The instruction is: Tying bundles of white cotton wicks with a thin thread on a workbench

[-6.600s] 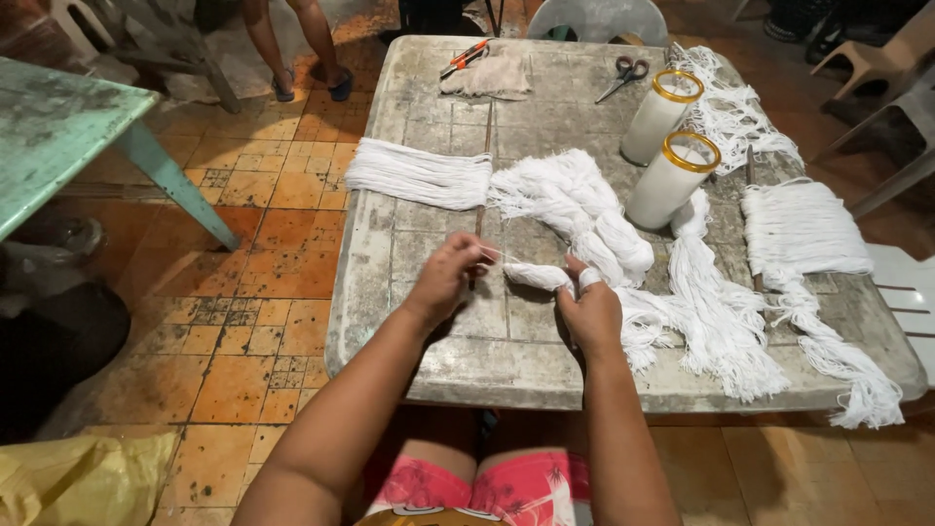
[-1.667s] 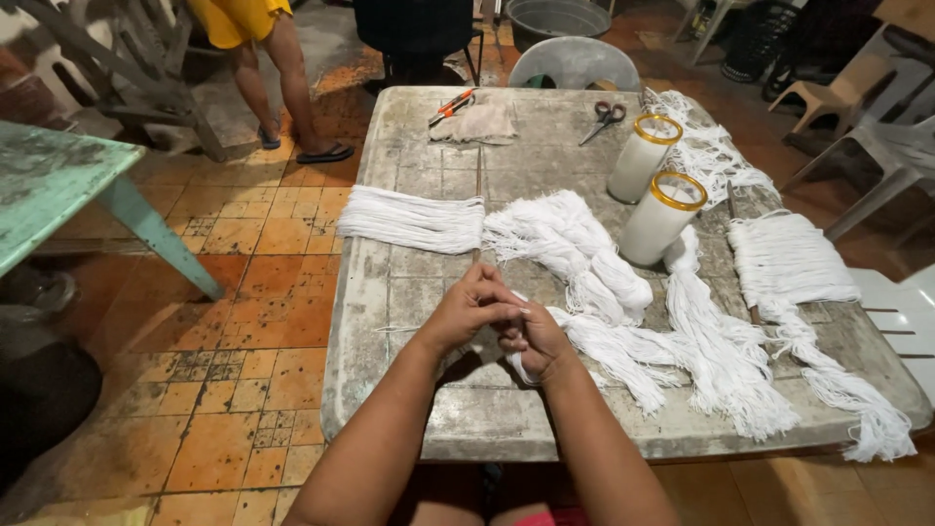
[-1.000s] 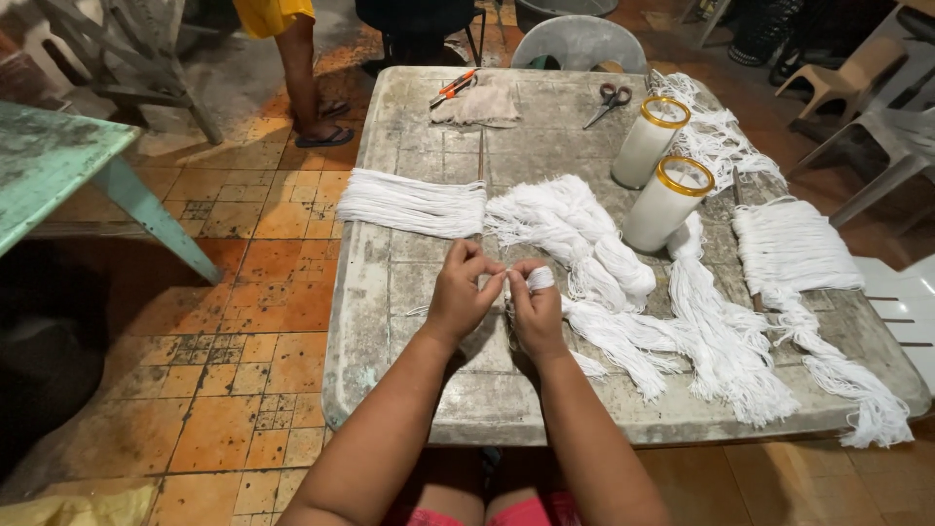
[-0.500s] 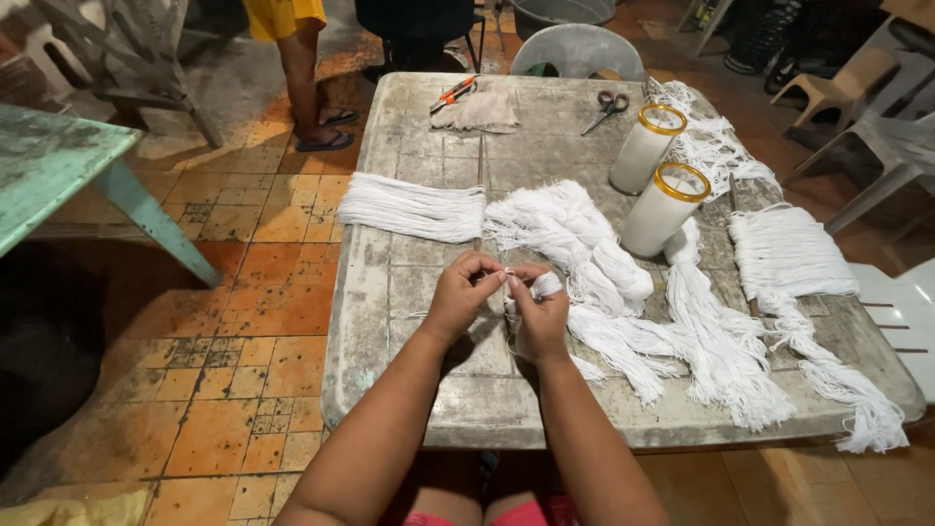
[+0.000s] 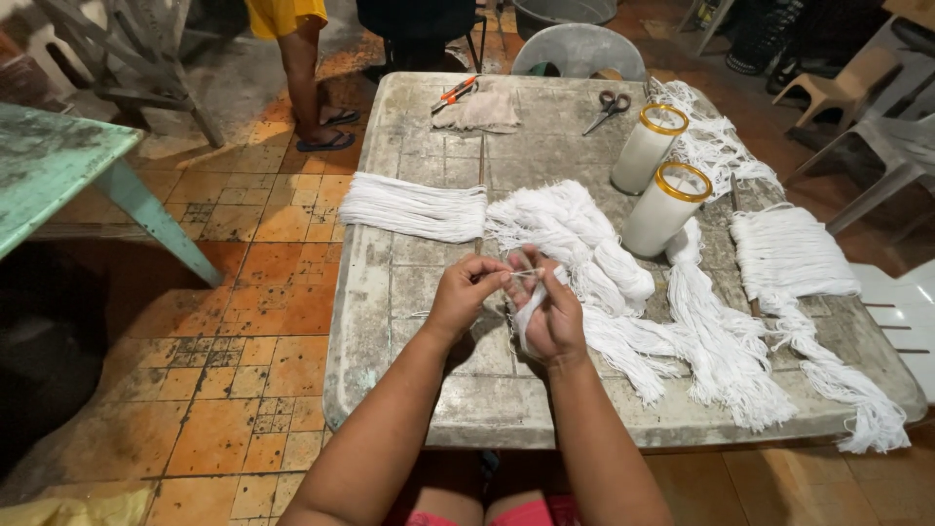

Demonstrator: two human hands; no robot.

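There are two tall white candles, one [image 5: 644, 149] behind the other [image 5: 668, 208], one pair of scissors [image 5: 607, 107], one folded cloth [image 5: 478, 109], one orange cutter [image 5: 453, 91], two desks, the grey one [image 5: 409, 292] and a green one [image 5: 49, 156], and two hands [image 5: 463, 292] [image 5: 550, 312].

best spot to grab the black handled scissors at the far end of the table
Judging by their pose, grip the black handled scissors at the finger loops, coming from the far side: the loops point away from the person, and the closed blades taper to a tip nearer them.
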